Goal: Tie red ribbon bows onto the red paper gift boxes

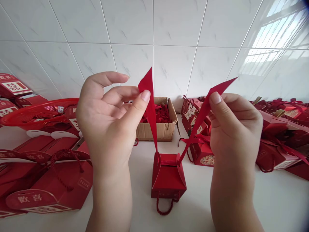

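Note:
A small red gift box [169, 177] stands on the white table, with a dark red cord handle hanging at its front. A red ribbon [151, 119] passes through the holes at the box's top, and its two ends rise apart in a V. My left hand [111, 109] pinches one ribbon end between thumb and index finger, its other fingers loosely curled. The other end is pinched by my right hand [231, 119], level with the left. Both hands are above the box and do not touch it.
A cardboard box [156, 131] of red ribbons sits behind. Red gift boxes [65, 183] fill the left, near a red plastic basket [36, 112]. More ribboned boxes [275, 154] crowd the right. A tiled wall [173, 22] closes off the back.

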A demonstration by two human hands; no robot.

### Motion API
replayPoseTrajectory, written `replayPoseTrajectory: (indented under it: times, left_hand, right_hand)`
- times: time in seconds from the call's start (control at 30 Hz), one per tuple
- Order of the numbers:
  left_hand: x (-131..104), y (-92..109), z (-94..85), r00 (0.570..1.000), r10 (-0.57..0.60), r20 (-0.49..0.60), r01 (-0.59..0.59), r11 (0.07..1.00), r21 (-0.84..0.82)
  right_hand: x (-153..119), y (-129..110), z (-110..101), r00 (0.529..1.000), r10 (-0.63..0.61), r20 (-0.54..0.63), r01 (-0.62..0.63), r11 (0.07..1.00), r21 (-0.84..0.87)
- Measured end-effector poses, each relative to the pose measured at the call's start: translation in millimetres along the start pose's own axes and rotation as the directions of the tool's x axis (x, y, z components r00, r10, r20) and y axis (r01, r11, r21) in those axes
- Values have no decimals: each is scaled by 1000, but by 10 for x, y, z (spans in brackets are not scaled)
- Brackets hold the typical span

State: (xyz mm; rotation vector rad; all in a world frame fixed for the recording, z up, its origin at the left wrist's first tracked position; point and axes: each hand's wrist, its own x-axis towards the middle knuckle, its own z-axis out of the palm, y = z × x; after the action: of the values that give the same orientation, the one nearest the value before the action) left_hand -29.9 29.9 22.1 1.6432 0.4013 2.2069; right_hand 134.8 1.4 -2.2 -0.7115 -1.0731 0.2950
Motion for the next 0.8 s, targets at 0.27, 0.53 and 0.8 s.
replayPoseTrajectory:
  times: [0.27,0.53,0.8]
  left_hand:
    - [6,-10,-20,999,-24,33,24,1000,5]
    - [-16,-40,-6,997,-50,61,48,998,44]
    - [-67,-23,-17,983,-119,139,90,976,199]
  right_hand:
    - [13,18,9,1000,-2,-5,2,1000,9]
    - [20,33,65,999,33,25,-35,996,80]
    - [-32,36,79,997,37,65,-39,999,26]
